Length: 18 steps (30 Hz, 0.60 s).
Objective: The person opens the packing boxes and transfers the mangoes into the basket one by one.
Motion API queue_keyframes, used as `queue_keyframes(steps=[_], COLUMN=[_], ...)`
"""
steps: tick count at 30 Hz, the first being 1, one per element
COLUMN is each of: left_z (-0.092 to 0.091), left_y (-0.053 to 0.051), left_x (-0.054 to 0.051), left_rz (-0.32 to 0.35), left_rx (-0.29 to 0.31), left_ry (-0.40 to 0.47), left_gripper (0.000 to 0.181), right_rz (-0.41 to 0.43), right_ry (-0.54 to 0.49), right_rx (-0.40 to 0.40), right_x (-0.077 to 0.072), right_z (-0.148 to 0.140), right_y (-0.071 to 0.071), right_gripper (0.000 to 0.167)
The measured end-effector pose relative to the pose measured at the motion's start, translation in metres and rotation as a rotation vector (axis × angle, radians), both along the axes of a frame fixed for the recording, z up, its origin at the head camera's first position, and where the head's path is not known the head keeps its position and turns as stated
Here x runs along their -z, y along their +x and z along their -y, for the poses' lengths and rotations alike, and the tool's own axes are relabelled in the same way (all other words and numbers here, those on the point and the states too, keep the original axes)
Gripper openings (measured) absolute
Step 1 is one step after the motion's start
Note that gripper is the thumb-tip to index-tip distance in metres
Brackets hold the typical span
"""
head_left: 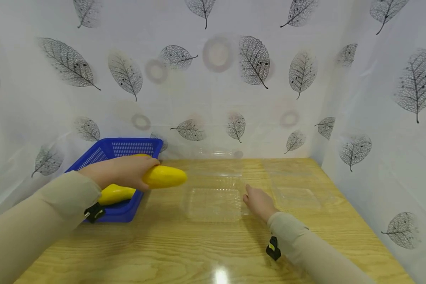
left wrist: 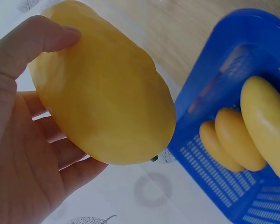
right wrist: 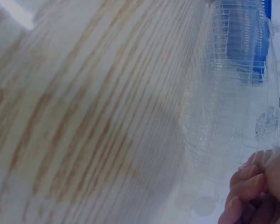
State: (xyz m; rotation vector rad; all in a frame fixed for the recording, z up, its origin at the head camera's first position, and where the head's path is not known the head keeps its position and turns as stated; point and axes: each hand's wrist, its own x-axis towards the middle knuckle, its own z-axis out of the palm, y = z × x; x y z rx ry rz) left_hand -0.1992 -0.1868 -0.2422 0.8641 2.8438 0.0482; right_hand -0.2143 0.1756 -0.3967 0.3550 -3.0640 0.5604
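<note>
In my left hand [head_left: 127, 171] I hold a large yellow mango [head_left: 165, 176], up over the right rim of a blue basket [head_left: 127, 215]. The left wrist view shows the thumb on one side of the mango [left wrist: 102, 88] and the fingers behind it, with a dark green stem stub at its lower end. My right hand [head_left: 260, 203] has curled fingers at the right edge of a clear plastic container [head_left: 213, 219]. In the right wrist view these fingers [right wrist: 247, 184] pinch the rim of that container [right wrist: 219, 112]. The container stands open on the table.
More yellow mangoes [left wrist: 268, 126] of different sizes lie in the blue basket on the left. A second clear plastic container [head_left: 298, 197] stands at the right on the wooden table [head_left: 184, 252]. A white curtain [head_left: 213, 98] with leaf prints hangs behind and beside the table.
</note>
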Motion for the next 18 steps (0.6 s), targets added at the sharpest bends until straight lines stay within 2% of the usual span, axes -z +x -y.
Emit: queue_keyframes(steps=[8, 18], left_z=[0.018, 0.039], left_y=[0.003, 0.006], left_x=[-0.002, -0.001], left_rz=[-0.013, 0.008], left_rx=[-0.007, -0.030], left_ry=[0.007, 0.021], left_gripper=[0.059, 0.079], right_rz=[-0.001, 0.005], right_ry=[0.006, 0.004], right_rx=[0.003, 0.008], right_x=[-0.001, 0.002], right_z=[0.001, 0.000], right_y=[0.002, 0.002], right_gripper=[0.045, 0.045])
